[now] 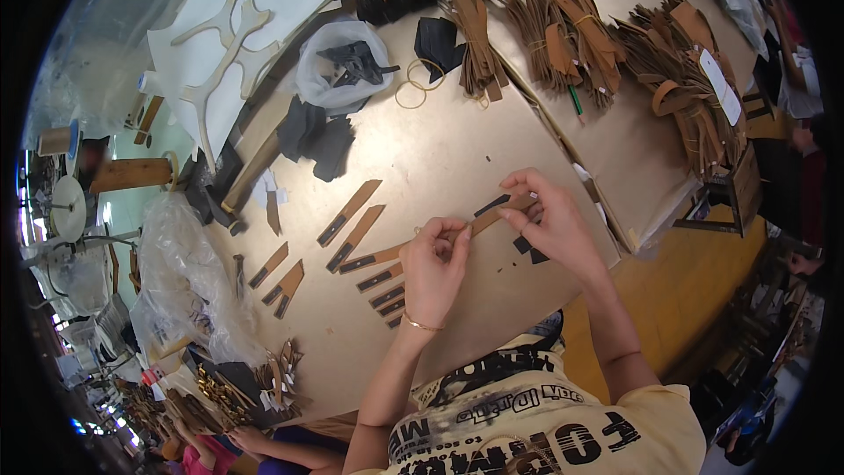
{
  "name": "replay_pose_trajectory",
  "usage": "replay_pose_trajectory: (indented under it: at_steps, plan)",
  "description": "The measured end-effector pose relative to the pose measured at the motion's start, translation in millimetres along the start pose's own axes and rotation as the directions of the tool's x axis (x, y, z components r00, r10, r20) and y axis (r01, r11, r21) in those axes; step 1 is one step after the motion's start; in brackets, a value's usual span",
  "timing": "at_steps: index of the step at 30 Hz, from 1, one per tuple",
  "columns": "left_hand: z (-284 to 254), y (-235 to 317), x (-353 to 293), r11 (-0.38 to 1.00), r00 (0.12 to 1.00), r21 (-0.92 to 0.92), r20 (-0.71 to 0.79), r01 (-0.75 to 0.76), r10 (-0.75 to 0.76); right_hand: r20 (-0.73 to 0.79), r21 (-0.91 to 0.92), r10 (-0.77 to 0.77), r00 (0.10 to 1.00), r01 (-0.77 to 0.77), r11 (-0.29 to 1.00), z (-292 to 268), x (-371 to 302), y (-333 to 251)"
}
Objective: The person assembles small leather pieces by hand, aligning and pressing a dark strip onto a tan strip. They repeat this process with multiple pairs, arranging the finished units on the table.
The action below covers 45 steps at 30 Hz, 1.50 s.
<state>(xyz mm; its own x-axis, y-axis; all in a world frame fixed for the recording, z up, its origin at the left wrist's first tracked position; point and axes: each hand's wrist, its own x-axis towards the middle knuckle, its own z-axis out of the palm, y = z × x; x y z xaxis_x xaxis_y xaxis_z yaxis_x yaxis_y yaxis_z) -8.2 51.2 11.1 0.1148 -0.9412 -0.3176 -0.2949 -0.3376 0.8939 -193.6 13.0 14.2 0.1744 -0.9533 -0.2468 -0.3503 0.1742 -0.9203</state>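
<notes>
Left hand (pixel 434 266) pinching brown strip (pixel 486 221) in thumb and fingers, right hand (pixel 552 222) gripping its right part; strip held above table (pixel 422 154), between both hands; black-ended strips (pixel 349 213) lying to the left, black scraps (pixel 531 251) near right hand, brown bundles (pixel 589 44) far right, clear bag (pixel 327 36) far left

Beyond your left hand (pixel 435 266) and right hand (pixel 547 218), you can pass over bare tabletop (pixel 440 149) toward the thin loops (pixel 426 90). Leftward, laid-out brown strips (pixel 350 213) obstruct you; farther off, a plastic bag (pixel 312 81) of black pieces (pixel 353 62) and brown bundles (pixel 563 44) block your reach.
</notes>
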Motion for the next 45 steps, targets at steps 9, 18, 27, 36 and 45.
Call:
replay_pose_trajectory:
  at_steps: [9,18,27,36,45]
  plan:
    - [0,-3,1,0.999,1.0,0.03,-0.001,-0.017,0.017,0.041,-0.047,0.074,0.996,-0.072,0.996,-1,3,-8]
    - [1,-4,1,0.998,1.0,0.054,-0.006,-0.016,0.016,0.021,-0.055,0.043,0.999,-0.041,0.998,3,5,-4]
    - [0,-2,1,0.993,1.0,0.119,0.025,-0.02,0.017,0.017,-0.039,0.059,0.998,-0.058,0.998,3,5,0]
    - [4,-4,0,0.986,0.997,0.144,-0.002,-0.08,0.081,0.032,-0.045,0.079,0.996,-0.077,0.996,2,5,1]
    - [14,-10,-16,0.722,0.93,0.591,0.16,-0.359,0.332,-0.001,-0.068,0.079,0.997,-0.079,0.995,2,6,-4]
